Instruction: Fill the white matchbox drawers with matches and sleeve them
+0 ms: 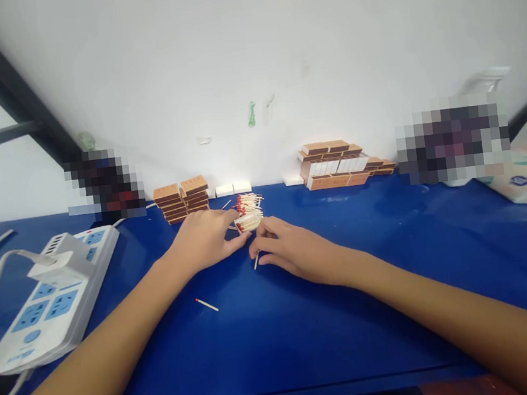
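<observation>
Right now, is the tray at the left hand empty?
Not empty: red-tipped matches lie inside the tray; how full, I cannot tell.

Your bare left arm (121, 328) and right arm (437, 304) reach forward, toward each other. Your left hand (202, 239) grips between the thumb and the fingers; your right hand (295, 251), just beside it, pinches with bent fingers.

The blue table (280, 341) bears 1 power strip (50, 310), stacked matchboxes (338, 180), heaped matches (251, 204) and 1 loose match (207, 305).
</observation>
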